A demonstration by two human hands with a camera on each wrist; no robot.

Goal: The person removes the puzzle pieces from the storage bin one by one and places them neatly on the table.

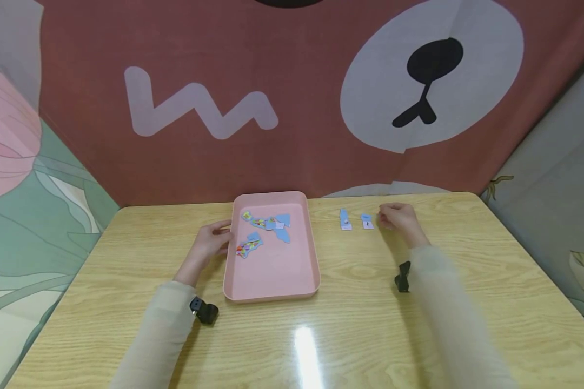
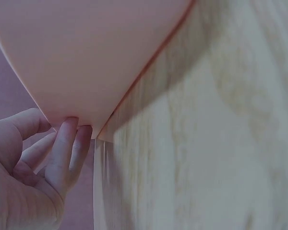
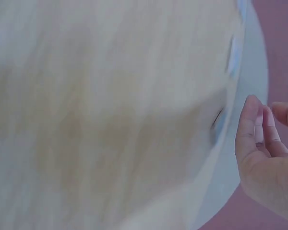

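A shallow pink tray [image 1: 272, 281] lies on the wooden table. Blue and multicoloured paper cutouts [image 1: 282, 234] are inside its upper left part. My left hand [image 1: 209, 240] holds the tray's left side. In the left wrist view the left hand's thumb is at the rim and the fingertips [image 2: 69, 122] touch the outer wall. Right of the tray lie a blue-and-white paper piece [image 1: 345, 220] and another such piece [image 1: 367, 221]. Just beyond them is my right hand [image 1: 399, 217], fingers loosely bent, thumb apart. A bluish piece [image 3: 219, 128] lies nearest it in the right wrist view.
The wooden table [image 1: 360, 335] runs back to a brown curtain [image 1: 311, 135] with a cartoon bear design. Patterned cloth hangs at both sides. Each wrist wears a small black camera [image 1: 204, 311]. A light reflection shows on the table's front part.
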